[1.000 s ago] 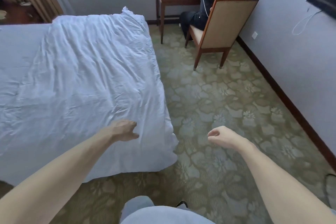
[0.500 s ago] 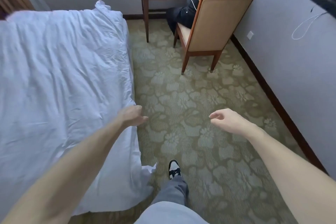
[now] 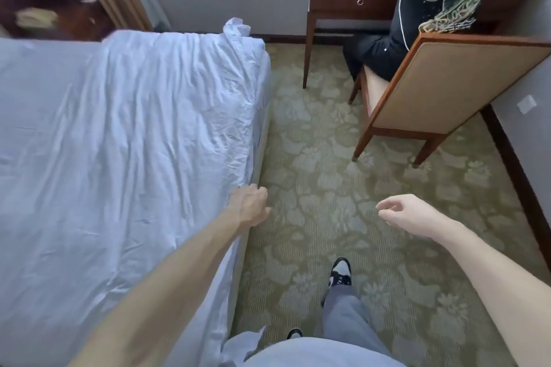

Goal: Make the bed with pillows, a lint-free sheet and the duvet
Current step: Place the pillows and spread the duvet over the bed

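The duvet (image 3: 134,143), if that is what this white cover is, lies spread across the bed, creased all over, with its far corner (image 3: 237,28) bunched up in a twist near the wall. I see no pillows.

The person stands in the aisle beside the bed. The left hand (image 3: 249,205) sits right at the bed's edge, fingers loosely curled, and I can make out no cloth gathered in them. The right hand (image 3: 402,213) hangs out over the carpet (image 3: 313,173), fingers relaxed and half bent, holding nothing.

What worries me:

- **One-handed tug:** a pull from this side would likely drag the whole cover askew and deepen the creases.
- **Twisted corner:** it could get smoothed over and left folded under itself, unless someone goes up there and shakes it out.
- **Loose flap:** down by the person's legs, a flap of cloth (image 3: 244,343) droops toward the floor, close to the shoes (image 3: 340,272). A step could pin it, yank the bedding off line, and pick up carpet fluff.
- **Narrow aisle:** the chair (image 3: 447,92) draped with dark clothing (image 3: 432,9) pinches the way ahead, so a shin or elbow may catch it.
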Demonstrator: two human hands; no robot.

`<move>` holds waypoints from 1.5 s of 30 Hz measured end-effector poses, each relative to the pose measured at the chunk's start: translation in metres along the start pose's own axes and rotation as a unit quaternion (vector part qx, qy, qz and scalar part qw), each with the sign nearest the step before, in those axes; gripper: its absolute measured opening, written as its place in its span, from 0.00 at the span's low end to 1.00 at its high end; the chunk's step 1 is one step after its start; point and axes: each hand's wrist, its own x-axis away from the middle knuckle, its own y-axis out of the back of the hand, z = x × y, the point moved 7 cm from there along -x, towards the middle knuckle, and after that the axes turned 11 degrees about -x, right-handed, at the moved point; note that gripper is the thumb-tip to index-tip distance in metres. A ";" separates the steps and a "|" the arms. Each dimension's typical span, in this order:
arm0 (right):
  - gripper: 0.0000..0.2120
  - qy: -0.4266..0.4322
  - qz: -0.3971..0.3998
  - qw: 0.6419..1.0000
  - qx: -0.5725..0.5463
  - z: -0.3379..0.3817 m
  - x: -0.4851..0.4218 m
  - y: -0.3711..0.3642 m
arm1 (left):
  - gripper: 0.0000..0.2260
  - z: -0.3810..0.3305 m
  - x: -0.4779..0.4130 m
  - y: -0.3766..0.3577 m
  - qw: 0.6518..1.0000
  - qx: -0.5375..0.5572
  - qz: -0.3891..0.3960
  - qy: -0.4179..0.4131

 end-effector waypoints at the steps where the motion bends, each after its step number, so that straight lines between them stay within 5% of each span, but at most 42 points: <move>1: 0.08 0.011 0.011 1.000 0.005 0.010 -0.024 0.009 | 0.20 0.007 -0.018 0.005 1.000 -0.001 0.007 0.011; 9: 0.08 0.065 0.067 0.996 -0.004 0.080 -0.209 0.115 | 0.17 0.070 -0.148 0.079 0.984 0.059 0.080 0.148; 16: 0.10 0.095 0.073 0.993 0.016 0.168 -0.346 0.212 | 0.22 0.115 -0.248 0.141 0.955 0.158 0.051 0.247; 27: 0.12 0.099 0.147 0.980 0.096 0.313 -0.549 0.241 | 0.21 0.214 -0.445 0.161 0.935 0.214 0.037 0.280; 37: 0.12 0.077 0.117 0.986 0.088 0.450 -0.717 0.300 | 0.23 0.292 -0.613 0.201 0.939 0.253 0.071 0.222; 42: 0.12 0.045 0.132 0.990 0.006 0.500 -0.801 0.281 | 0.24 0.317 -0.675 0.211 0.923 0.301 0.070 0.228; 45: 0.16 0.063 0.164 0.981 0.088 0.521 -0.853 0.255 | 0.23 0.324 -0.720 0.203 0.908 0.330 0.088 0.245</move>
